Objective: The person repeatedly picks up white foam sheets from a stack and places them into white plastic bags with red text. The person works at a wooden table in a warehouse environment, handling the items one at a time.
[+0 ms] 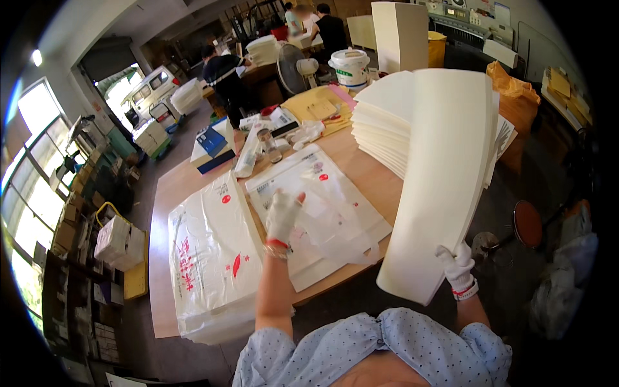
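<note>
The left white-gloved hand [282,218], thumb spread from its fingers, is over a flat white printed package [327,201] by the wooden worktop's [169,193] front edge; the right white-gloved hand [459,267] meets a tall, curved cream paper sheet [438,168] at the right edge, its grip unclear from here.

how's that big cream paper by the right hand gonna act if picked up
The cream paper would probably flex, since it bows in a curve. Its lower end might droop, as it juts past the table. Its smooth face could be slippery.
</note>
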Motion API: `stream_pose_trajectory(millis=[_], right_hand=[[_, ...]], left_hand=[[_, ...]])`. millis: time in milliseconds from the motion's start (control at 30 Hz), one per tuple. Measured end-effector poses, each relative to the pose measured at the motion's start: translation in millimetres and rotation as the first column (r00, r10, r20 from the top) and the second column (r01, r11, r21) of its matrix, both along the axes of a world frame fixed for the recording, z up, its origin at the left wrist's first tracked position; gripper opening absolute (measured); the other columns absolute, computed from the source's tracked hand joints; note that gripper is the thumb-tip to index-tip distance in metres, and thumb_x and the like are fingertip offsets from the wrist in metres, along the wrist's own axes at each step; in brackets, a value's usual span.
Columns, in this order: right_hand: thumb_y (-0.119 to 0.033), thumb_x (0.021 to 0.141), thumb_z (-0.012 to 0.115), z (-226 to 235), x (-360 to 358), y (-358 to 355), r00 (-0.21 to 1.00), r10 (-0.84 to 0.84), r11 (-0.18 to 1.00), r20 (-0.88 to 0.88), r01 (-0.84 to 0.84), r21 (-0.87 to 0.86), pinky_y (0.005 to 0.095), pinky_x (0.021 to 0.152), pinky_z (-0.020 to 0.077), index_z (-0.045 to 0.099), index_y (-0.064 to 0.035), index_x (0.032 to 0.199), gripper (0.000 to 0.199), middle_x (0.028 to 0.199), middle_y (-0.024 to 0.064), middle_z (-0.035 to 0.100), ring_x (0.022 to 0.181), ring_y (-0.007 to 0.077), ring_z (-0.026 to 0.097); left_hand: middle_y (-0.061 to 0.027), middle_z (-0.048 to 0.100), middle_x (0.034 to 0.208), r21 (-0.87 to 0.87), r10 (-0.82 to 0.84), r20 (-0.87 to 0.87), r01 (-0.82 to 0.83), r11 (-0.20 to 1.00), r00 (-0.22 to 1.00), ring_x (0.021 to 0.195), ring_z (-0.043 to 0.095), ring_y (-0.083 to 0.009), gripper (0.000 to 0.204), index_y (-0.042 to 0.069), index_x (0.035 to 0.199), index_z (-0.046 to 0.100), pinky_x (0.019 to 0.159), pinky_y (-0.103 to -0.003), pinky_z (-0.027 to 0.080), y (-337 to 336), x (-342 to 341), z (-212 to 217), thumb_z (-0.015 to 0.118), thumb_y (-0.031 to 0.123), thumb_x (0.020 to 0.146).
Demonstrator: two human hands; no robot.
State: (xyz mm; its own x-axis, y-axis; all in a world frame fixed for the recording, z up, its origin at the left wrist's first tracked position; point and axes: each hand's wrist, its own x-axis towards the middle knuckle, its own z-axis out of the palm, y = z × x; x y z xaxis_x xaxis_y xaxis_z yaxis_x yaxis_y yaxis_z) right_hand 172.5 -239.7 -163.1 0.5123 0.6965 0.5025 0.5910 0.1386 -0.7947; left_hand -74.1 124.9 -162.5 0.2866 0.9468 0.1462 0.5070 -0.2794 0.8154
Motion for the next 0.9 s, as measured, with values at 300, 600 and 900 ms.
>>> stream_pose_trajectory(millis=[300,600,900], right_hand=[[-0.018,0.077,0.053,-48.6,-22.3,24.4,0.782,0.205,0.881,0.588,0.114,-0.459,0.0427,0.053,0.0477,0.061,-0.0104,0.078,0.011,0.07,0.0108,0.059,0.062,0.0309,0.06],[-0.034,0.078,0.064,-19.6,0.4,192.4,0.965,0.258,0.604,-0.056,-0.206,-0.77,0.0411,0.08,0.0468,0.045,-0.0028,0.12,0.056,0.101,0.0199,0.06,0.093,0.0345,0.059],[-0.025,0.088,0.037,-159.2,66.3,287.3,0.983,0.001,0.655,0.183,0.138,-0.743,0.0466,0.085,0.0435,0.047,-0.0059,0.116,0.035,0.105,0.0241,0.059,0.098,0.0412,0.056]], left_hand=[[-0.0046,0.06,0.099,-0.329,-0.207,0.781,0.669,0.666,0.59,0.074,0.055,-0.011,0.035,0.001,0.124,0.047,0.067,-0.024,0.047,59.7,48.0,-15.4,0.048,0.011,0.09],[-0.0149,0.059,0.086,-0.072,-0.6,0.104,0.608,0.791,0.793,0.088,0.059,-0.0269,0.052,0.009,0.118,0.05,0.075,-0.042,0.048,-107.0,111.2,-47.2,0.068,0.022,0.072],[-0.009,0.06,0.092,0.491,-0.043,-0.429,0.273,0.827,0.902,0.084,0.058,-0.0249,0.038,0.008,0.114,0.054,0.074,-0.037,0.045,-15.0,-3.0,-216.6,0.062,0.021,0.078]])
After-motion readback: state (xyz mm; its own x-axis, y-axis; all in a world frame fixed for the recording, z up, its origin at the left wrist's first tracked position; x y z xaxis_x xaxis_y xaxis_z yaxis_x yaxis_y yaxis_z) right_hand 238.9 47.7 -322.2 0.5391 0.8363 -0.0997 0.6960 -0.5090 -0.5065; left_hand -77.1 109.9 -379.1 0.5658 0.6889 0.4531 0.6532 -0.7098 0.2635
